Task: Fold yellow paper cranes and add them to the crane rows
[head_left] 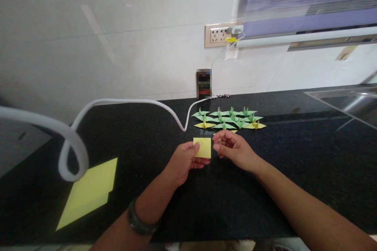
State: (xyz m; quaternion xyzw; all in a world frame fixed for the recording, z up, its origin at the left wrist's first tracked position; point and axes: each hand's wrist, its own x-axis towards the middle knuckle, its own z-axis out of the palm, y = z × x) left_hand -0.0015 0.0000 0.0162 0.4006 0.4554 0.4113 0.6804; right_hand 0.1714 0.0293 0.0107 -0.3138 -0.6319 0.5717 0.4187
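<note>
My left hand (185,161) pinches a small yellow paper square (202,147) by its left and lower edge, just above the black counter (147,204). My right hand (232,148) hovers at the square's right edge with its fingers curled; whether it touches the paper is unclear. Just beyond the hands lie several folded paper cranes (229,118), green and yellow, set in rows.
A stack of yellow paper sheets (90,192) lies at the front left. A white cable (123,104) loops across the counter from a wall socket (220,35). A phone (204,84) leans against the wall. A steel sink (350,102) sits at the right.
</note>
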